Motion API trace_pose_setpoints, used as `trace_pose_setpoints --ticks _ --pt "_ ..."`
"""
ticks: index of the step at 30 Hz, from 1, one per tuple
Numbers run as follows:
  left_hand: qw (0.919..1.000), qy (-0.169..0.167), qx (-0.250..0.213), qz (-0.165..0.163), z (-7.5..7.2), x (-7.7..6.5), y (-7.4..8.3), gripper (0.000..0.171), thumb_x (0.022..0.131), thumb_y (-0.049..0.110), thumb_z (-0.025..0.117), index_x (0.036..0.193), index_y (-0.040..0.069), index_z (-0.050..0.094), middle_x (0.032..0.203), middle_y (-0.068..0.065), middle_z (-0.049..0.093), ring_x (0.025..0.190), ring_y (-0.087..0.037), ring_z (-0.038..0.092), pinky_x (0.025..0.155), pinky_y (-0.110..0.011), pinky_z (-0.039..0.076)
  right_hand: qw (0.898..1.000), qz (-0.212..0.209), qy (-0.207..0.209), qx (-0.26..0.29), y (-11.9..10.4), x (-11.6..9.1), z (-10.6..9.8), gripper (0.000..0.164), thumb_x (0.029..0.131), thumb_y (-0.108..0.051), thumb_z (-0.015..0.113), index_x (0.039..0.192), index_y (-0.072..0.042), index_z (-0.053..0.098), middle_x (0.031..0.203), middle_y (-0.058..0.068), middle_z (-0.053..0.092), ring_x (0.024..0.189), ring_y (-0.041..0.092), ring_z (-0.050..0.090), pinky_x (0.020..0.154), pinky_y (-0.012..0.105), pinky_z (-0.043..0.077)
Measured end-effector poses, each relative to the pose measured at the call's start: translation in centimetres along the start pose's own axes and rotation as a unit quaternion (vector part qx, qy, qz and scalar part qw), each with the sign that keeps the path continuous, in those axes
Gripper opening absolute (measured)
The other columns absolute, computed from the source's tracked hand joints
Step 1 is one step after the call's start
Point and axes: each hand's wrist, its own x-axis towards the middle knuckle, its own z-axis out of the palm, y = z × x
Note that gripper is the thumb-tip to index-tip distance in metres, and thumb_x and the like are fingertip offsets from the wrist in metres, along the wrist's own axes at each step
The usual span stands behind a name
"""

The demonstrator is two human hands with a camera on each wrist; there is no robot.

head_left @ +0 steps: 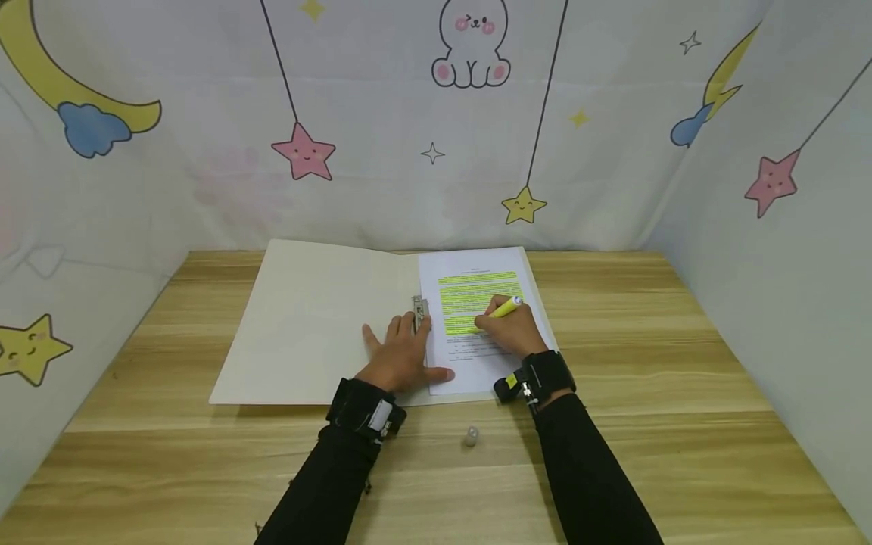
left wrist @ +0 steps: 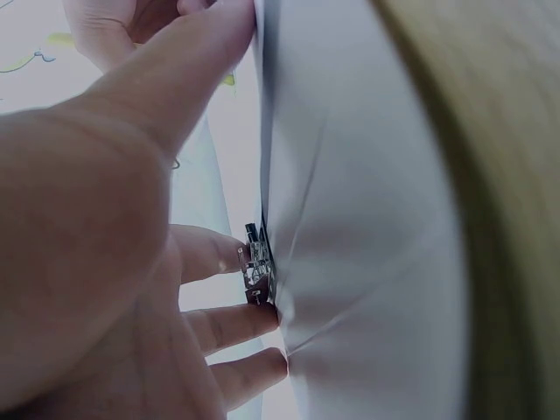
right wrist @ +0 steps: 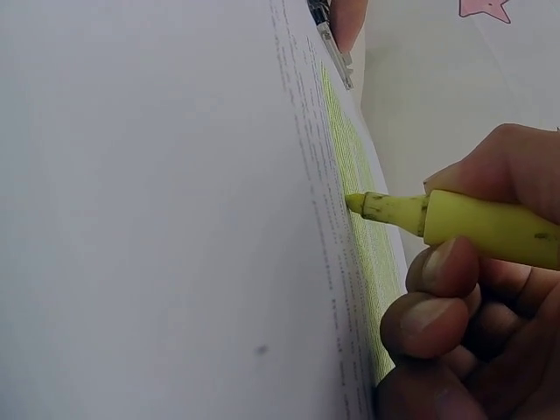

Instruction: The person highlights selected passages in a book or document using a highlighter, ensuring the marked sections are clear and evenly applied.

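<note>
My right hand (head_left: pixel 514 331) pinches a yellow highlighter (head_left: pixel 506 307) between thumb and fingers. Its bare tip meets the printed sheet (head_left: pixel 470 376) at the lower edge of the yellow-marked lines, as the right wrist view shows; several text lines below are unmarked. The sheet lies on the right side of an open cream folder (head_left: pixel 306 325). With fingers spread, my left hand (head_left: pixel 398 362) rests across the fold, thumb on the sheet's lower left. Its fingertips lie by the metal clip (left wrist: pixel 255 267), partly hidden behind them.
A small greyish round object (head_left: pixel 471 436) sits on the wooden table (head_left: pixel 647 363) in front of the folder. Behind and at both sides hang white cloth walls (head_left: pixel 381 98) printed with stars and moons. Each wrist wears a black strap (head_left: pixel 549 374) with a camera.
</note>
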Motion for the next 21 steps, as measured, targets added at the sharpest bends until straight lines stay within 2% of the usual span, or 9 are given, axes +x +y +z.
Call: trace_pose_setpoints --ticks 21 --pt "1.0 -0.004 0.005 -0.004 0.12 0.2 -0.05 0.108 0.075 0.069 0.071 0.157 0.014 0.027 0.162 -0.019 0.022 0.149 -0.039 0.018 0.111 -0.08 0.005 1.0 0.015 0.004 0.006 0.22 0.22 -0.13 0.023 0.08 -0.016 0.072 0.066 -0.012 0.054 0.062 -0.001 0.055 0.058 0.014 0.053 0.05 0.025 0.041"
